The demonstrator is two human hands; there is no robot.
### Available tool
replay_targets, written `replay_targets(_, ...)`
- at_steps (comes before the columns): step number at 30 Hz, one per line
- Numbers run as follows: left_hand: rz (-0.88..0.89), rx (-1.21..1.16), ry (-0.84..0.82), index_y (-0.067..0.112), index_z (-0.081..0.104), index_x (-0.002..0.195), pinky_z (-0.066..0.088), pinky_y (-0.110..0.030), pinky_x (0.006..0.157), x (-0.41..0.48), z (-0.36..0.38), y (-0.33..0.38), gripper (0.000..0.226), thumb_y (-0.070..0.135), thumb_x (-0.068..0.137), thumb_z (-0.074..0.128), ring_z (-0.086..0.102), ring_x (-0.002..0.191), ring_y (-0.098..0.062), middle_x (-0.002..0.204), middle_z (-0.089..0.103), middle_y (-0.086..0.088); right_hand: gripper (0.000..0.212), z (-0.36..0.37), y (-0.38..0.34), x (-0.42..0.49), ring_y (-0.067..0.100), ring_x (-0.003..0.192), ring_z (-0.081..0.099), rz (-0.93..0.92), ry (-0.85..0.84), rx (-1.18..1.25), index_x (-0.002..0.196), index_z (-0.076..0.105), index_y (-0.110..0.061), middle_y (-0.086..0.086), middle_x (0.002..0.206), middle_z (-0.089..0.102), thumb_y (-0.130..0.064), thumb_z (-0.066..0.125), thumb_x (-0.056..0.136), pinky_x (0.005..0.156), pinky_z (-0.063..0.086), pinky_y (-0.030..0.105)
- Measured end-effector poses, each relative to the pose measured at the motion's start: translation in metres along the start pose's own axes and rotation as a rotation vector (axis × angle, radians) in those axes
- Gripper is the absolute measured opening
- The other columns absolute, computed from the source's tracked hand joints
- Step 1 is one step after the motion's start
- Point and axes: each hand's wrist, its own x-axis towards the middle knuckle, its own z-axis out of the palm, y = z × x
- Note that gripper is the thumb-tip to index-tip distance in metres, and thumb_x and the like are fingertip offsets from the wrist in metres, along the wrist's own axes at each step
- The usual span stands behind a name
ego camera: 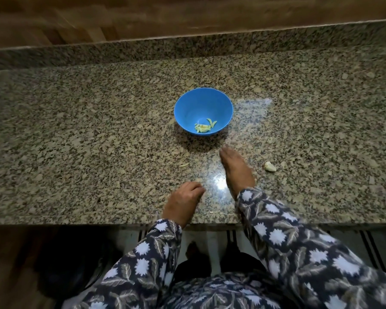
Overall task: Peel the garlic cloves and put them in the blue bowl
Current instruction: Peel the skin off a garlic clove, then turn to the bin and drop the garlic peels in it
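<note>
The right hand reaches forward over the granite counter, its fingers stretched out and held close together, the tips blurred and just short of the blue bowl \- nothing shows between them. The left hand sits nearer the counter's front edge, knuckles up and fingers curled under; whether it pinches anything I cannot tell. Both wrists come out of dark patterned sleeves. The blue bowl stands upright just beyond the right hand, with a small heap of peeled cloves lying in its bottom. One unpeeled garlic clove lies on the counter just to the right of the right hand \- apart from it. A pale scrap of skin lies on the stone to that hand's left
</note>
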Motion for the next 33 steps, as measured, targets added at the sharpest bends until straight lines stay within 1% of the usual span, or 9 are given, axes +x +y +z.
replay_targets(4, -0.174, -0.112, 0.051, 0.004, 0.071, 0.100, 0.050, -0.027, 0.087, -0.003, 0.000, 0.006, 0.021, 0.002, 0.078, 0.070, 0.066, 0.092, -0.023, 0.102, 0.070, -0.012, 0.017, -0.002, -0.009, -0.028, 0.025, 0.089, 0.069, -0.246, 0.129, -0.004, 0.097, 0.072, -0.005, 0.013, 0.102, 0.071, -0.008, 0.069, 0.080, 0.079, 0.054, 0.031)
replay_targets(7, -0.304, -0.180, 0.060, 0.007, 0.068, 0.108, 0.044, -0.018, 0.094, -0.012, 0.002, 0.004, 0.023, 0.005, 0.086, 0.062, 0.062, 0.102, -0.019, 0.111, 0.067, -0.009, 0.002, -0.011, -0.012, -0.020, 0.022, 0.067, 0.068, -0.233, 0.112, -0.012, 0.081, 0.070, -0.008, 0.007, 0.083, 0.072, -0.006, 0.069, 0.080, 0.063, 0.049, 0.018)
replay_targets(11, -0.566, -0.403, 0.240, 0.006, 0.070, 0.100, 0.041, 0.003, 0.072, -0.016, -0.004, 0.006, 0.019, 0.000, 0.083, 0.064, 0.060, 0.080, 0.001, 0.102, 0.070, -0.008, 0.007, -0.014, -0.015, -0.019, 0.022, 0.062, 0.064, -0.229, 0.097, -0.002, 0.076, 0.067, -0.007, 0.007, 0.076, 0.069, 0.000, 0.066, 0.079, 0.059, 0.049, 0.020)
replay_targets(13, -0.810, -0.639, 0.353, 0.008, 0.072, 0.096, 0.046, -0.002, 0.064, -0.016, -0.007, 0.003, 0.017, -0.001, 0.082, 0.065, 0.061, 0.073, 0.007, 0.097, 0.071, -0.008, 0.009, -0.015, -0.017, -0.021, 0.021, 0.066, 0.065, -0.156, 0.144, 0.084, 0.076, 0.070, -0.004, 0.009, 0.077, 0.070, 0.005, 0.068, 0.076, 0.065, 0.048, 0.020)
replay_targets(16, -1.134, -1.300, 0.492, 0.004, 0.070, 0.093, 0.056, -0.019, 0.072, -0.016, -0.018, -0.004, 0.018, -0.007, 0.082, 0.062, 0.068, 0.085, -0.015, 0.099, 0.071, -0.013, 0.019, -0.011, -0.033, -0.027, 0.020, 0.074, 0.066, 0.105, 0.141, 0.315, 0.081, 0.073, -0.005, 0.008, 0.081, 0.072, 0.011, 0.063, 0.075, 0.074, 0.049, 0.020)
replay_targets(19, -1.232, -1.927, 0.594, -0.003, 0.064, 0.096, 0.057, -0.020, 0.066, -0.023, -0.032, -0.011, 0.017, -0.009, 0.085, 0.053, 0.070, 0.076, -0.019, 0.092, 0.070, -0.015, 0.023, 0.004, -0.065, -0.038, 0.013, 0.071, 0.066, 0.468, -0.023, 0.727, 0.080, 0.072, -0.006, 0.005, 0.083, 0.071, 0.013, 0.061, 0.077, 0.073, 0.054, 0.021)
replay_targets(23, -1.294, -2.221, 0.910, -0.001, 0.067, 0.080, 0.057, -0.021, 0.058, -0.049, -0.051, -0.023, 0.021, -0.006, 0.090, 0.049, 0.069, 0.065, -0.015, 0.072, 0.071, -0.011, 0.020, 0.019, -0.111, -0.047, 0.016, 0.067, 0.070, 0.796, -0.411, 1.406, 0.083, 0.067, -0.001, 0.008, 0.077, 0.073, 0.015, 0.057, 0.079, 0.056, 0.056, 0.021)
replay_targets(29, -1.245, -2.144, 1.536, 0.001, 0.063, 0.089, 0.056, -0.018, 0.060, -0.141, -0.081, -0.046, 0.016, -0.002, 0.092, 0.048, 0.059, 0.091, -0.016, 0.093, 0.064, -0.008, 0.019, 0.061, -0.194, -0.068, 0.011, 0.067, 0.070, 0.865, -0.859, 1.513, 0.086, 0.061, -0.001, 0.006, 0.074, 0.073, 0.014, 0.050, 0.083, 0.060, 0.056, 0.018)
replay_targets(33, -1.213, -2.009, 1.806, 0.002, 0.063, 0.097, 0.056, -0.017, 0.063, -0.216, -0.096, -0.063, 0.014, -0.001, 0.091, 0.050, 0.061, 0.090, -0.015, 0.084, 0.071, -0.007, 0.018, 0.104, -0.263, -0.100, 0.011, 0.070, 0.070, 0.844, -1.144, 1.411, 0.090, 0.060, -0.002, 0.004, 0.076, 0.073, 0.012, 0.051, 0.084, 0.063, 0.056, 0.018)
